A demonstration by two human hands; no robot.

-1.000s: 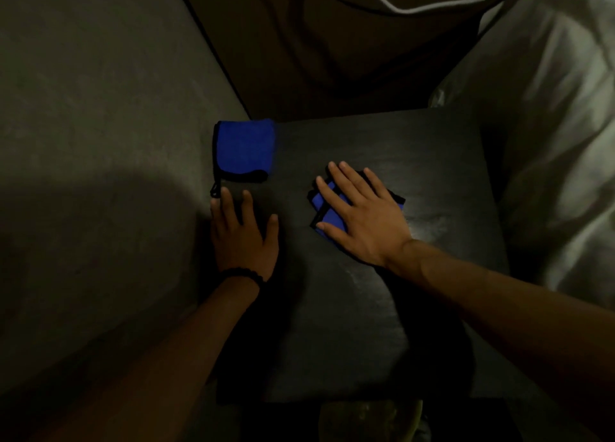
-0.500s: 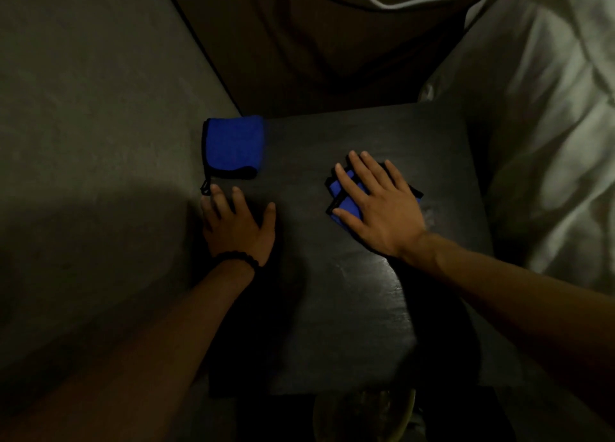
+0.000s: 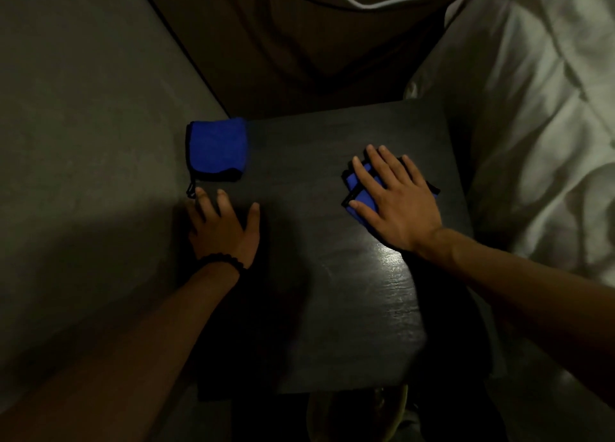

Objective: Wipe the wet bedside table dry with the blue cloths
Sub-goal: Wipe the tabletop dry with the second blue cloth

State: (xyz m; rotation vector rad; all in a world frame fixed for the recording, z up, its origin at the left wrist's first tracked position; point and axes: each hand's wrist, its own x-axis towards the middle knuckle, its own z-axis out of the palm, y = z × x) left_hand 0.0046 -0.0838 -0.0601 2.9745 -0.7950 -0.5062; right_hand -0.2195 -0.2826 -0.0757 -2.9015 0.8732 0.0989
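Pretty dim shot, but the dark desk (image 3: 332,308) is seen from above with a gray wall on its left and white bedding (image 3: 539,115) bunched up on its right. The right hand (image 3: 396,202) is laid flat, palm down, on a folded blue cloth (image 3: 357,188) near the desk's right side. The fingers (image 3: 376,165) are stretched out and slightly spread, pressed on top of the cloth rather than curled around it. Only the cloth's left part and a dark-trimmed corner on the far right are shown; the rest is covered by the palm.

A second blue cloth (image 3: 216,148), folded with a black edge, is parked at the back left corner of the desk, right against the wall. A small black loop or tag is hung off its near left corner. The left hand (image 3: 223,232) is planted flat on the desk just in front of that cloth, fingers apart and thumb out to the side, nothing held. Its fingertips are stopped just short of the cloth, beside the little tag. A dark beaded bracelet (image 3: 221,262) is worn on the left wrist.

A shiny patch is picked out by the light on the desk just below the right wrist, so it looks wet there. A white cord (image 3: 366,5) is draped across the brown surface behind the desk.
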